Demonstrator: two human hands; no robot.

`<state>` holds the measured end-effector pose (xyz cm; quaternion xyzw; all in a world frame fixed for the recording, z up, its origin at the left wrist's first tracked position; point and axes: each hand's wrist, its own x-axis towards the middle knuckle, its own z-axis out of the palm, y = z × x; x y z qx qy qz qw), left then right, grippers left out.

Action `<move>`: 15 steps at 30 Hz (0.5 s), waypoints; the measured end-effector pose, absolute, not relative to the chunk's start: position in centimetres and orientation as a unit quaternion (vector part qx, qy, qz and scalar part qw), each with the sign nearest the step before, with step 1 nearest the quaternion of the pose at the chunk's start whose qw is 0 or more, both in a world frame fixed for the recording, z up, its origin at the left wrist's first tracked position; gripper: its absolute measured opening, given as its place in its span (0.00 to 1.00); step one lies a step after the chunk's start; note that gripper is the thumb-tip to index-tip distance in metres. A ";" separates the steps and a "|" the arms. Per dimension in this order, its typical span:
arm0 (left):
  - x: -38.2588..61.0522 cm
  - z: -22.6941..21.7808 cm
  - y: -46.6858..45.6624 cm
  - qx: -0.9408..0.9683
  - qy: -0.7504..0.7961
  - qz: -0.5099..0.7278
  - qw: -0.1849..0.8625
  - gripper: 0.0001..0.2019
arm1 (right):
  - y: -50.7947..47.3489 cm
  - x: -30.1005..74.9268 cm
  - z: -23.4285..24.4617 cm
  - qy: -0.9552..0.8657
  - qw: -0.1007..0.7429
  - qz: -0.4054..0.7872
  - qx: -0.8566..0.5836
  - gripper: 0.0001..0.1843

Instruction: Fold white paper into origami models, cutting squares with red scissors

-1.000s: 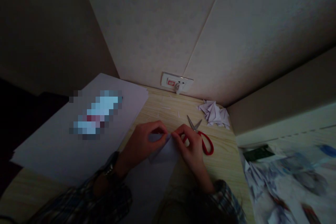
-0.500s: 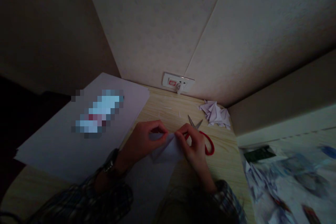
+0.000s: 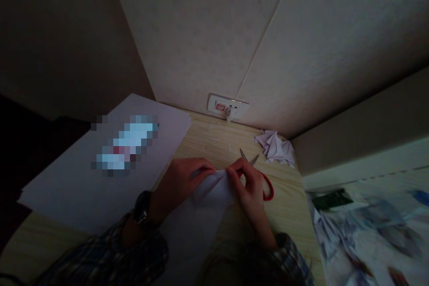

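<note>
Standing by the table (image 3: 284, 214), I find a folded paper (image 3: 214, 192) in both hands, about midway between the left and right edges. The left hand (image 3: 182, 181) pinches its top edge between thumb and finger; the right hand (image 3: 250, 185) pinches the same edge a little to the right. Neither grip is released. The two pinches appear set side by side to keep that edge straight and the creases under control. Beneath lies a larger sheet (image 3: 187, 243), seemingly serving as a work surface; whether the folded paper rests on it cannot be told.

Scissors (image 3: 270, 187) lie unheld and spread, partly hidden by the right hand, presumably parked within reach. Folded pieces (image 3: 274, 147) are heaped at the far right corner, apparently to stay out of the way. A stack of paper (image 3: 167, 118) occupies the left edge, bearing an object (image 3: 130, 140) blurred beyond identification.
</note>
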<state>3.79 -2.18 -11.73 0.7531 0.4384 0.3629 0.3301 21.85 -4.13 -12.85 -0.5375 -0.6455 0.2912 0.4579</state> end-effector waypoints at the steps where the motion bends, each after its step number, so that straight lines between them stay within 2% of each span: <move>1: 3.8 -11.7 -2.2 0.756 0.434 0.363 0.329 0.08 | -4.1 21.9 -12.9 -0.645 0.460 0.289 -0.536 0.13; 9: 4.2 -11.7 -2.4 0.776 0.404 0.386 0.293 0.05 | -4.1 21.7 -13.1 -0.674 0.456 0.286 -0.505 0.12; 15: 4.4 -11.3 -2.6 0.762 0.424 0.377 0.312 0.05 | -4.3 21.5 -13.0 -0.683 0.447 0.285 -0.502 0.12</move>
